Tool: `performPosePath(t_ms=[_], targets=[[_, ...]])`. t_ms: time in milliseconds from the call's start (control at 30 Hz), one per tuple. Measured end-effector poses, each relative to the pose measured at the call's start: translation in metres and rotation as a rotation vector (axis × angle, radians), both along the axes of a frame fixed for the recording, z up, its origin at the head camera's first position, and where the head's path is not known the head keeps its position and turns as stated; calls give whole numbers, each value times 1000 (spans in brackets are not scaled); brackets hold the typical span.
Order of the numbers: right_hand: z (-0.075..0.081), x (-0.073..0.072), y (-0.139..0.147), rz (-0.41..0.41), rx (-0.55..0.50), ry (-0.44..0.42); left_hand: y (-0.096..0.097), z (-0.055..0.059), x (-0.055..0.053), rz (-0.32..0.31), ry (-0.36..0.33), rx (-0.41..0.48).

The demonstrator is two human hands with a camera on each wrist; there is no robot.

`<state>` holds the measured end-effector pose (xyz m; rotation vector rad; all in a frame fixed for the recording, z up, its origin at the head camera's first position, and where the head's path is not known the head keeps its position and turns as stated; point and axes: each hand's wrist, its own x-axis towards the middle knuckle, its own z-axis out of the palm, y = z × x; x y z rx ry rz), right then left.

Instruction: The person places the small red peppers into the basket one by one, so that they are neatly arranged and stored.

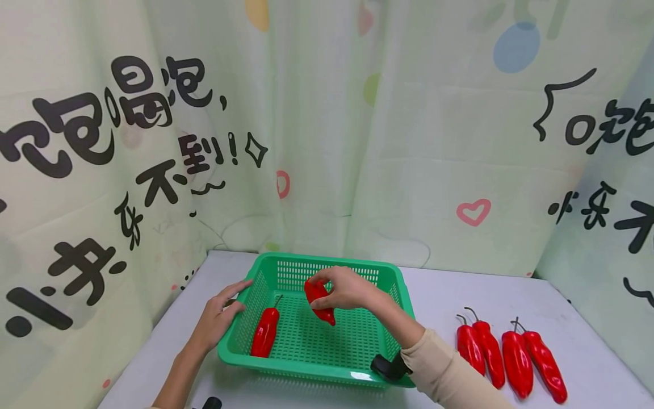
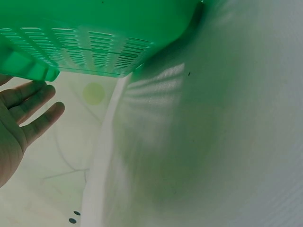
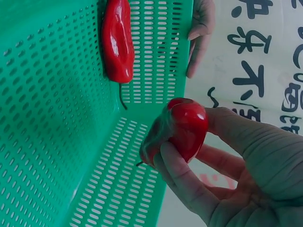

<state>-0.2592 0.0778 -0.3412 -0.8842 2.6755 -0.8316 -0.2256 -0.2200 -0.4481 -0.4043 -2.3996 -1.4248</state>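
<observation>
My right hand [image 1: 347, 288] pinches a red chili pepper [image 1: 317, 294] between thumb and fingers, above the floor of a green plastic basket [image 1: 327, 370]. In the right wrist view the held pepper [image 3: 184, 125] shows its glossy side, with a thin dark stem at its far end. Another red chili pepper [image 1: 265, 332] lies inside the basket along the left wall, stem pointing away. At the basket's left rim my left hand [image 1: 217, 318] rests with its fingers extended. Those fingers [image 2: 45, 120] look nearly straight beside the rim in the left wrist view.
Several red chili peppers [image 1: 518, 358] lie side by side on the white table [image 1: 434, 307], right of the basket. A pale printed curtain [image 1: 327, 142] hangs behind the table and along both sides. A black wrist strap [image 1: 390, 368] shows at my right sleeve.
</observation>
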Motion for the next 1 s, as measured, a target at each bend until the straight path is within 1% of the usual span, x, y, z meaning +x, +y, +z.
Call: performPosePath(t_ms=[200,333,433,600,733,933,1000], targets=[[-2,-2,-7,21,-10,-23,-1,-1,0,3,3,-3],[-4,-3,-11,44,-6,-14,0,-2,0,2,11,-8],[-5,-4,-15,59,-8,-6,0,-2,0,7,0,-7],[-7,-4,-20,49,-1,-34,0,-1,1,11,-8,-4],[-10,-5,-23,42,15,-58,1,0,1,7,1,-3],[-12,-8,-26,37,11,-87,0,1,2,-6,21,1],[-13,-9,-28,35,11,-100,0,1,2,-7,17,5]])
